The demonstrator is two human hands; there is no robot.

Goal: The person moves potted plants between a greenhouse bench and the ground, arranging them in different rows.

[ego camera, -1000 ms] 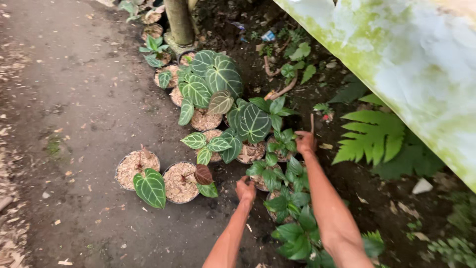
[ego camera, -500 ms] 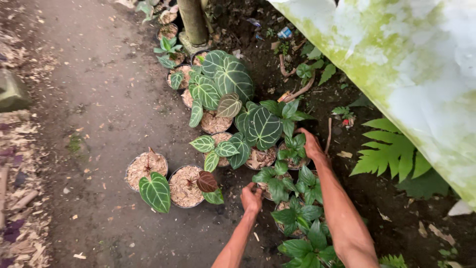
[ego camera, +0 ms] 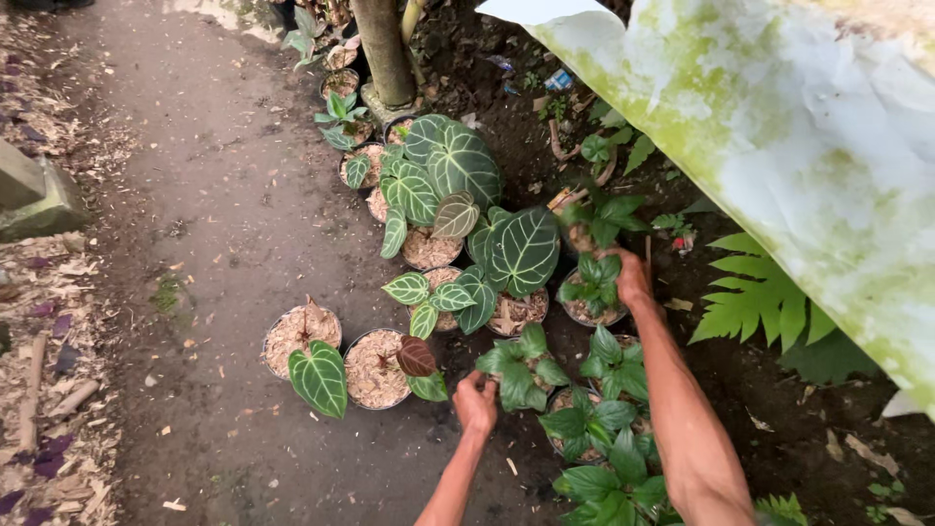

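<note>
Damp dirt path runs up the left of the view, with potted plants lined along its right edge. Nearest the person, the left hand (ego camera: 475, 401) is curled shut on the rim of the small green-leaved pot (ego camera: 521, 375), which sits just right of the brown-leaf pot (ego camera: 375, 368). That pot's plant lies directly beyond the fist, its stems upright, leaves plain green and glossy. Farther out, the right hand (ego camera: 631, 278) rests at the next pot (ego camera: 589, 292); whether it grips cannot be told. Beyond stand veined heart-leaf plants (ego camera: 458, 170) and a trunk (ego camera: 383, 49).
</note>
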